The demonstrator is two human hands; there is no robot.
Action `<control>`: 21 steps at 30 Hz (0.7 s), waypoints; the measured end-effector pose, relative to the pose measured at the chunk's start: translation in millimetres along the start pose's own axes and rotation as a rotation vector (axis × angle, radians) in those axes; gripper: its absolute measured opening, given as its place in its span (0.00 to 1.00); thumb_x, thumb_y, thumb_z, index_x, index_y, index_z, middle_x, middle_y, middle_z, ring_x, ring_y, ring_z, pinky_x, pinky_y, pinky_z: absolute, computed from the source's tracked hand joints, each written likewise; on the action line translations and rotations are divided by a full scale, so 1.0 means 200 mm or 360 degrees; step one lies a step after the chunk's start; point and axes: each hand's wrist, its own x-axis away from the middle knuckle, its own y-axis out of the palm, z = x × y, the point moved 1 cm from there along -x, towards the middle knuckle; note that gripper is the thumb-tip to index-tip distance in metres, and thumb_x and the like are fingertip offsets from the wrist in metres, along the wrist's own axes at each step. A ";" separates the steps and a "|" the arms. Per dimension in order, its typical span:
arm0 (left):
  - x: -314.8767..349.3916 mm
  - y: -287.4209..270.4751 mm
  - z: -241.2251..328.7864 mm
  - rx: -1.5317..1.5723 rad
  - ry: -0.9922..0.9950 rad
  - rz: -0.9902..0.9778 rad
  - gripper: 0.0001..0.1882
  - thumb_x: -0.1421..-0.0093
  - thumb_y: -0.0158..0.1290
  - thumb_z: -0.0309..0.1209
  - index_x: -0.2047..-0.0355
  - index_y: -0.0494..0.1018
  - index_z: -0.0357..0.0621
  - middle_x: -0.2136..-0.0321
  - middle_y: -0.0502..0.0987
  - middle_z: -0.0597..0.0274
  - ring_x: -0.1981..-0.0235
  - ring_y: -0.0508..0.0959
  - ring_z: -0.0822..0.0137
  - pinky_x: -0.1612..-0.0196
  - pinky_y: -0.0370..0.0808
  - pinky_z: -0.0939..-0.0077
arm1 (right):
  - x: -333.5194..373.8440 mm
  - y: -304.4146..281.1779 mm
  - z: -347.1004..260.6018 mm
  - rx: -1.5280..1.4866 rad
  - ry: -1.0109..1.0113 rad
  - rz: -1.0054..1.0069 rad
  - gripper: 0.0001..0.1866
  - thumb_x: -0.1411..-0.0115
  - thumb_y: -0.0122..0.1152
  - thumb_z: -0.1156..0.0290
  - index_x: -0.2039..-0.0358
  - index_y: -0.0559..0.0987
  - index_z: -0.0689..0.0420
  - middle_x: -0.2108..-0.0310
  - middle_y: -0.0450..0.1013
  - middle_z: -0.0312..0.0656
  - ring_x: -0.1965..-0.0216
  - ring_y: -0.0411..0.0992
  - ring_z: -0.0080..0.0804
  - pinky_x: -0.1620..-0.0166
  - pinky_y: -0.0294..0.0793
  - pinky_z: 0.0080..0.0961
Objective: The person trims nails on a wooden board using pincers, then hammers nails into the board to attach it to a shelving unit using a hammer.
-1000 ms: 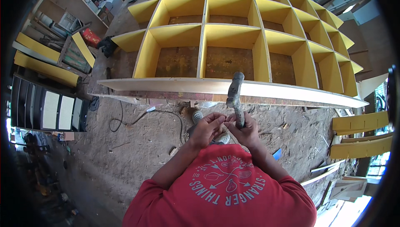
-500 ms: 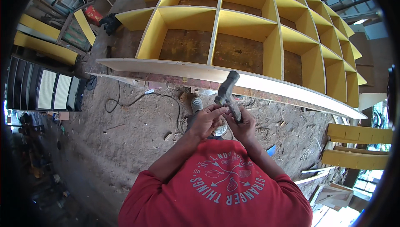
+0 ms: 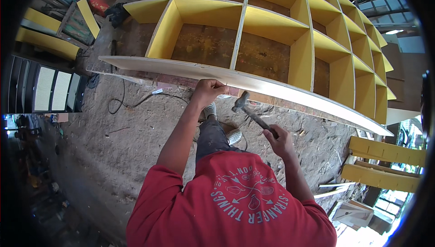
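My left hand is raised to the near side of a long pale board, its fingertips pinched on a tiny thin thing that looks like a nail. The board runs along the front of a yellow compartmented wooden frame. In my right hand is a hammer, gripped low on its handle. The hammer's head is just below the board, a short way right of my left fingertips and apart from them.
The frame lies on a worn brown table. Below is a dirt floor with a dark cable and scraps. Yellow boards are at the right, more at the far left. A dark louvred cabinet stands left.
My hands were together in front of my chest and have parted. The left has reached up to the board; the right has moved right and slightly down, the hammer now tilting left.
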 end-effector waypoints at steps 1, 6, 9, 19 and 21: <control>-0.01 0.00 0.01 -0.0001 0.0001 -0.0008 0.13 0.38 0.69 0.34 0.61 0.86 0.35 0.67 0.87 0.61 0.66 0.83 0.75 0.59 0.79 0.75 | 0.00 0.02 0.02 0.0058 -0.0051 -0.0015 0.17 0.34 0.71 0.57 0.59 0.84 0.60 0.74 0.78 0.48 0.74 0.77 0.43 0.67 0.75 0.38; -0.04 0.00 0.05 -0.0024 -0.0104 -0.0029 0.13 0.41 0.71 0.34 0.63 0.87 0.36 0.67 0.88 0.61 0.66 0.83 0.74 0.57 0.79 0.74 | -0.01 0.09 0.03 0.0163 -0.0045 -0.0172 0.21 0.34 0.69 0.51 0.56 0.86 0.57 0.70 0.82 0.49 0.67 0.82 0.51 0.62 0.80 0.43; -0.07 0.00 0.00 -0.0011 -0.0074 -0.0002 0.12 0.41 0.70 0.34 0.64 0.87 0.37 0.67 0.88 0.61 0.66 0.84 0.74 0.56 0.79 0.74 | -0.05 0.11 -0.02 0.0156 -0.0058 -0.0238 0.22 0.34 0.68 0.48 0.57 0.86 0.56 0.70 0.82 0.50 0.66 0.82 0.53 0.62 0.80 0.45; -0.10 0.01 0.00 0.0043 -0.0106 0.0006 0.11 0.40 0.68 0.34 0.66 0.87 0.37 0.69 0.88 0.59 0.67 0.85 0.72 0.59 0.80 0.72 | -0.26 -0.03 -0.11 0.0355 -0.0139 -0.0527 0.25 0.35 0.67 0.45 0.54 0.87 0.55 0.66 0.84 0.51 0.61 0.82 0.54 0.55 0.79 0.49; -0.11 0.02 -0.03 -0.0027 -0.0101 0.0042 0.11 0.40 0.68 0.34 0.66 0.87 0.37 0.69 0.88 0.59 0.68 0.85 0.72 0.59 0.80 0.72 | -0.33 -0.08 -0.16 0.0347 -0.0151 -0.0633 0.24 0.35 0.67 0.46 0.52 0.88 0.53 0.63 0.84 0.51 0.58 0.82 0.54 0.52 0.79 0.48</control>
